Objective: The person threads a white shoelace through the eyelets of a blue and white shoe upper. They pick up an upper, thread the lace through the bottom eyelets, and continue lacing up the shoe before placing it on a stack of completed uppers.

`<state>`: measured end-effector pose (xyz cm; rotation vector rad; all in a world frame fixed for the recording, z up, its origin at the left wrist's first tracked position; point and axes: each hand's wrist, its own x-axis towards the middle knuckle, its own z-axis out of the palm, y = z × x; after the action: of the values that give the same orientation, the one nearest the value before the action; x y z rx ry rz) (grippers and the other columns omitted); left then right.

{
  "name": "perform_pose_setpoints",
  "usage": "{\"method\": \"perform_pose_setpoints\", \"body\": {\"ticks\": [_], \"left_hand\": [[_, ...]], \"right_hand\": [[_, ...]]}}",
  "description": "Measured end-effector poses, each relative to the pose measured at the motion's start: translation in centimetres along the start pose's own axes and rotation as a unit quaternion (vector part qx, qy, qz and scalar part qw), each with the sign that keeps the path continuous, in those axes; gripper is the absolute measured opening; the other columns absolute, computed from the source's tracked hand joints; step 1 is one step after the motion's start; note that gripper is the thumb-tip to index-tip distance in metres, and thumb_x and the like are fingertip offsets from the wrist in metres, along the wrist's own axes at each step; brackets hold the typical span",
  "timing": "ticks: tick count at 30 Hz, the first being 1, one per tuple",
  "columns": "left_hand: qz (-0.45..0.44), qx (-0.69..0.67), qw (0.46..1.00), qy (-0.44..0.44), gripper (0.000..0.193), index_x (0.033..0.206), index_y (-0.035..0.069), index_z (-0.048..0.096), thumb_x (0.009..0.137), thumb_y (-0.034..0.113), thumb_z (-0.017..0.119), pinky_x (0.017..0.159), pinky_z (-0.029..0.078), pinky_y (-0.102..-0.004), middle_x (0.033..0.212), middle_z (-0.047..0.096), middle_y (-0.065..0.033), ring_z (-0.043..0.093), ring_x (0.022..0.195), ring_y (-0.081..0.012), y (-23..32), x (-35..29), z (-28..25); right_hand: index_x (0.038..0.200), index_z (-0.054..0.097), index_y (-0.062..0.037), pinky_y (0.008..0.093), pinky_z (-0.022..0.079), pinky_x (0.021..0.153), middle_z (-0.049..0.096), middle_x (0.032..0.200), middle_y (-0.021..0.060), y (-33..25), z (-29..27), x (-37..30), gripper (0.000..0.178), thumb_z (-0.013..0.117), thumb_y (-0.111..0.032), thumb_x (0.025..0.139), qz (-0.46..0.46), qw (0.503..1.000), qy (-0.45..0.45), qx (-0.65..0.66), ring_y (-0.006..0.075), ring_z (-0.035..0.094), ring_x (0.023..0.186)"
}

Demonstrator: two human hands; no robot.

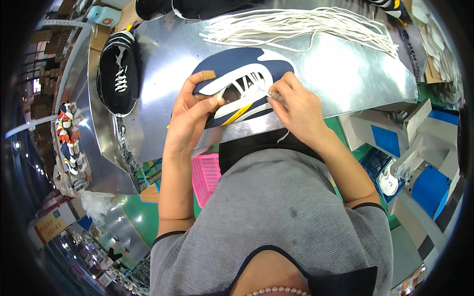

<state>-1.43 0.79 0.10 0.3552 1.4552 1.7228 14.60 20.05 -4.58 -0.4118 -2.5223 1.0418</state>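
A navy and white shoe upper (228, 61) lies on the metal table in front of me, its white-edged lacing opening turned up and a yellow strip along its near side. My left hand (190, 111) grips its left part, the thumb at the edge of the opening and a tan wrap on one fingertip. At the opening's right end, my right hand (300, 106) pinches a white shoelace (283, 136), whose loose end hangs below the hand. White lacing crosses part of the opening. The far fingers of my left hand are partly hidden.
A pile of loose white laces (296, 29) stretches along the table's far side. At the left stands a black laced shoe (118, 74). A pink basket (205, 177) sits below the table's near edge. Grey and blue boxes (385, 140) stand at the right.
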Motion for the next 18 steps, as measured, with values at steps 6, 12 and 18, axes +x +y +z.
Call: {"method": "perform_pose_setpoints", "body": {"ticks": [6, 12, 18], "left_hand": [[0.218, 0.633, 0.739, 0.077, 0.038, 0.116, 0.002, 0.062, 0.084, 0.016, 0.076, 0.088, 0.05, -0.0381, 0.11, 0.068, -0.0148, 0.066, 0.098, -0.0305, 0.1, -2.7, 4.9], [0.289, 0.569, 0.752, 0.163, 0.016, 0.094, 0.002, 0.065, 0.083, 0.006, 0.075, 0.067, 0.049, -0.0357, 0.085, 0.067, -0.0137, 0.065, 0.073, -0.03, -1.2, 1.4, 3.0], [0.365, 0.531, 0.753, 0.136, 0.014, 0.091, 0.004, 0.063, 0.081, 0.004, 0.073, 0.062, 0.047, -0.0394, 0.079, 0.063, -0.0119, 0.062, 0.07, -0.0315, -1.0, 0.5, 3.9]], "right_hand": [[0.096, 0.06, -0.0095, 0.0386, 0.05, 0.058, 0.058, 0.087, 0.0057, -2.7, -1.3, 0.9, 0.016, 0.068, -0.009, 0.082, -0.03, 0.997, 0.011, 0.065, 0.0272, 0.064, 0.071], [0.095, 0.066, -0.0105, 0.0327, 0.049, 0.05, 0.063, 0.076, 0.0016, -3.8, -3.4, -4.0, 0.017, 0.069, -0.013, 0.078, -0.254, 0.937, -0.217, 0.105, 0.0202, 0.062, 0.059], [0.102, 0.073, -0.0004, 0.0251, 0.043, 0.056, 0.064, 0.069, 0.0029, -1.6, -1.2, 1.3, 0.024, 0.073, -0.021, 0.089, 0.15, 0.943, -0.012, 0.297, 0.0052, 0.053, 0.061]]}}
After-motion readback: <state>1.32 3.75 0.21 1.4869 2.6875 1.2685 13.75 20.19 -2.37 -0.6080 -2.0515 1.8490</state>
